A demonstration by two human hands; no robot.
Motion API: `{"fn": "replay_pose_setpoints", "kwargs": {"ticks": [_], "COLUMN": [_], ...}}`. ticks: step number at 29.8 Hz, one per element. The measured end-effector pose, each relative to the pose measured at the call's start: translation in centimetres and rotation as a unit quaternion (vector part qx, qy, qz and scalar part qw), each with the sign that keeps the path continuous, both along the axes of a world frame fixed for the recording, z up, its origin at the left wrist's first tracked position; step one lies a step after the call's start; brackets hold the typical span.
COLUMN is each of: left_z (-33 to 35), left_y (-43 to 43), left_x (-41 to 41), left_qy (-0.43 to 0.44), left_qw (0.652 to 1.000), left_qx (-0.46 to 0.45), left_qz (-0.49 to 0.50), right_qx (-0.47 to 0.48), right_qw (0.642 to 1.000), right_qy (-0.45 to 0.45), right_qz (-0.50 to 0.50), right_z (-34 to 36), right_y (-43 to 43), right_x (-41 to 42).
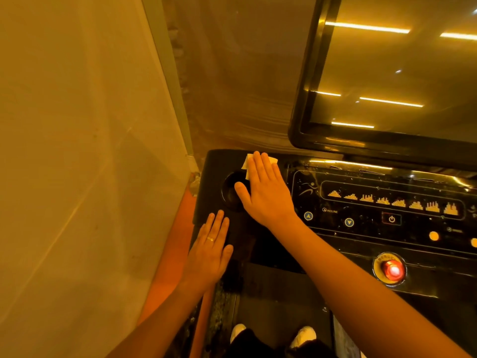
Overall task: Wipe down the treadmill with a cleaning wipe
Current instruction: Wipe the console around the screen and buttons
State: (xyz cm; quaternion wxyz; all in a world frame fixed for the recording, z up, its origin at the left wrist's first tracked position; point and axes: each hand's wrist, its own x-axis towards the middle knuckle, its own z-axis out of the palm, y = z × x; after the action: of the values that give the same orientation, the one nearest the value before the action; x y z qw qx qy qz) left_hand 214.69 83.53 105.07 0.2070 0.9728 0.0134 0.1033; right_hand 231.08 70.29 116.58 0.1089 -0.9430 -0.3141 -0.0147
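The black treadmill console (382, 228) fills the right and centre of the view, with a dark screen (397, 73) above it. My right hand (265, 192) lies flat with straight fingers on a white cleaning wipe (247, 162), pressing it onto the console's left wing beside a round cup holder (229, 192). Only the wipe's far corners show past my fingertips. My left hand (210, 251), wearing a ring, rests flat with straight fingers on the left front corner of the console.
A pale wall (77, 151) stands close on the left. A red emergency button (392, 270) and lit control icons (392, 202) sit on the panel to the right. My white shoes (273, 337) stand on the treadmill belt below.
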Motion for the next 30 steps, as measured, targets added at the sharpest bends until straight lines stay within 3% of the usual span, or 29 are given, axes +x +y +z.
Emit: {"fn": "replay_pose_setpoints", "kwargs": {"ticks": [11, 18, 25, 30], "left_z": [0.2, 0.2, 1.0, 1.4], "left_y": [0.0, 0.0, -0.3, -0.3], "left_x": [-0.1, 0.0, -0.2, -0.1], "left_qy": [-0.006, -0.003, 0.0, 0.002], "left_qw": [1.0, 1.0, 1.0, 1.0], "left_qx": [-0.007, 0.005, -0.005, 0.021], "left_qz": [-0.003, 0.001, 0.0, 0.012], "right_qx": [-0.024, -0.004, -0.028, -0.001], "right_qw": [1.0, 1.0, 1.0, 1.0], "right_qy": [0.004, 0.006, 0.006, 0.005], "right_qz": [-0.002, -0.005, 0.0, -0.017], "right_z": [1.1, -1.0, 0.8, -0.5], "right_y": [0.7, -1.8, -0.9, -1.8], "right_x": [2.4, -2.4, 1.3, -2.8]}}
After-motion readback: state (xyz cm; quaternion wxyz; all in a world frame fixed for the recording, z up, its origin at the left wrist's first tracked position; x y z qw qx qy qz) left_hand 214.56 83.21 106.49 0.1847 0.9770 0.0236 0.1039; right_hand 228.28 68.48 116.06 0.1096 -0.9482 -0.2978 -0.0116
